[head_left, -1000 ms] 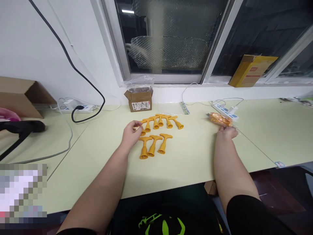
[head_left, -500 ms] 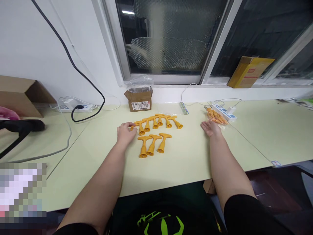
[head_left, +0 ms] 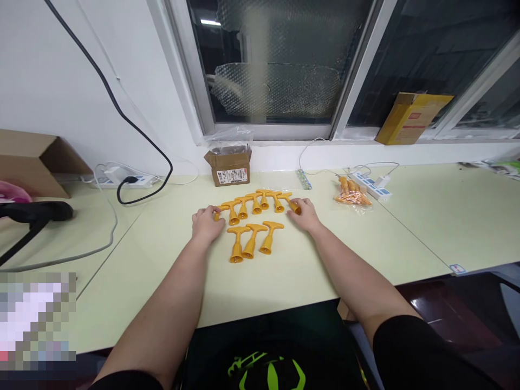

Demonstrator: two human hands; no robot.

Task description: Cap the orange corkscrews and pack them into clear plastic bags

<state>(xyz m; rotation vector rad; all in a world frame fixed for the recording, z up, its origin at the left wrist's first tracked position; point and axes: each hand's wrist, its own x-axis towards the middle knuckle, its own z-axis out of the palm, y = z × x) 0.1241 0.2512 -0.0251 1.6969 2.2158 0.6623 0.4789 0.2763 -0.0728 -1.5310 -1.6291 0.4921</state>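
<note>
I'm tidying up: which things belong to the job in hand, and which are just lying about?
Job in hand: yellow T-handled pieces; left hand and right hand at their arc's ends; probably the clear bag of similar pieces.

Apparently lying about: cardboard box; power strips; yellow carton on the windowsill.

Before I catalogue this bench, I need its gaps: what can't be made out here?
All in the head view:
Leftmost yellow T-shaped plastic piece: partly hidden by the left hand.
Rightmost loose yellow piece: partly hidden by the right hand.
Clear plastic bag of orange pieces: overlap and glare prevent counting.
White label on the brown cardboard box: print too small to read.
Pink object: cut off by the left edge.
</note>
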